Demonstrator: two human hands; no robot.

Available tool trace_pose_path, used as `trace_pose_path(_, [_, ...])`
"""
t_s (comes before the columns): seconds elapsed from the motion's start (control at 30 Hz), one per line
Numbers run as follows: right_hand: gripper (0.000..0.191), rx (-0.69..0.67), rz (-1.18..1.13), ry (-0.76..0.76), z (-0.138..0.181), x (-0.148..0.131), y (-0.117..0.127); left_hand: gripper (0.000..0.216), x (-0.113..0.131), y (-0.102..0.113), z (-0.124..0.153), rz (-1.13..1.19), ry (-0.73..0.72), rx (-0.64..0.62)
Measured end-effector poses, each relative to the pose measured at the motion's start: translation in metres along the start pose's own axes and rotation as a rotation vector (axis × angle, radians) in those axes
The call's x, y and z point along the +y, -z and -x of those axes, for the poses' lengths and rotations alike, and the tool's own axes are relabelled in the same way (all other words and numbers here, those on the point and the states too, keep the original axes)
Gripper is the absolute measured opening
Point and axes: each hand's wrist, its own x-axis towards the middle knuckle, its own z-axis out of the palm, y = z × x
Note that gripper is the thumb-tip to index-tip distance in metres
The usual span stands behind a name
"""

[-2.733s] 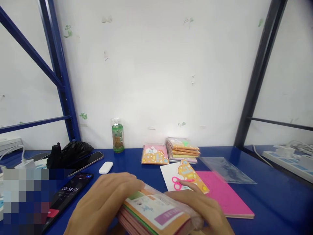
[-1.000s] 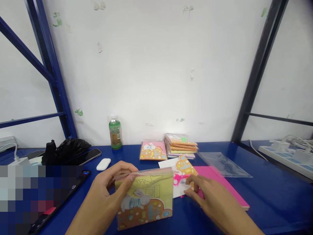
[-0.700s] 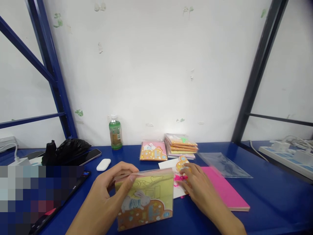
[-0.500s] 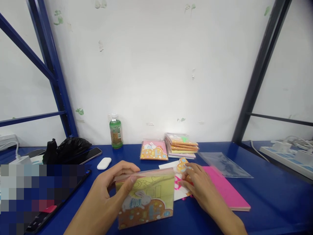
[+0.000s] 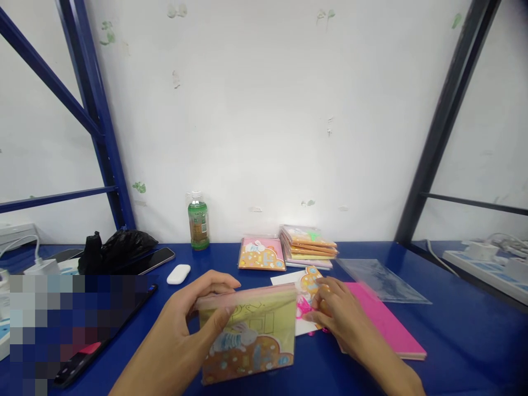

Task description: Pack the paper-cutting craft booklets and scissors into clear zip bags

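Observation:
My left hand point(image 5: 193, 319) grips a clear plastic bag point(image 5: 251, 338) by its upper left edge, thumb in front and fingers behind. Inside it show a yellow sheet with line drawings and an orange card with a white rabbit. To the right, my right hand point(image 5: 340, 311) has its fingertips closed at a small bright pink piece point(image 5: 304, 306), whose exact shape I cannot make out. Beneath these fingers lie a white sheet point(image 5: 284, 278) and an orange printed card point(image 5: 312, 279), partly hidden by the bag and the hand.
Behind the hands lie a rabbit-printed packet point(image 5: 261, 254) and a stack of similar packets point(image 5: 309, 247). A pink pad point(image 5: 391, 324) and an empty clear bag point(image 5: 383, 280) are on the right. Leftward stand a green-labelled bottle point(image 5: 199, 223), a white case point(image 5: 179, 274) and a phone point(image 5: 154, 260).
My right fingertips have closed in on the bright pink piece, which bunches up more beside the bag. The left hand still holds the bag; the whole view has shifted slightly.

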Motion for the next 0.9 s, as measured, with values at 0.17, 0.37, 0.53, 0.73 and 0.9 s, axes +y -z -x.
trace_pose_path(0.17, [0.011,0.151,-0.063,-0.007,-0.003,-0.007,0.007,0.037,-0.001,0.0,0.002,0.008,0.012,-0.021])
trace_pose_path(0.37, [0.025,0.444,-0.391,-0.006,0.023,-0.044,0.036,0.037,-0.001,-0.001,0.002,0.014,0.009,-0.04])
trace_pose_path(0.53, [0.02,0.639,-0.426,0.091,0.048,-0.072,0.047,0.037,0.0,-0.002,0.004,0.019,0.033,-0.032])
trace_pose_path(0.73, [0.004,0.535,-0.389,0.354,0.037,-0.106,0.052,0.035,0.0,-0.002,0.004,-0.001,0.008,-0.033])
trace_pose_path(0.9, [0.011,0.468,-0.297,0.593,0.019,-0.126,0.048,0.035,0.003,-0.002,0.005,-0.035,-0.012,-0.011])
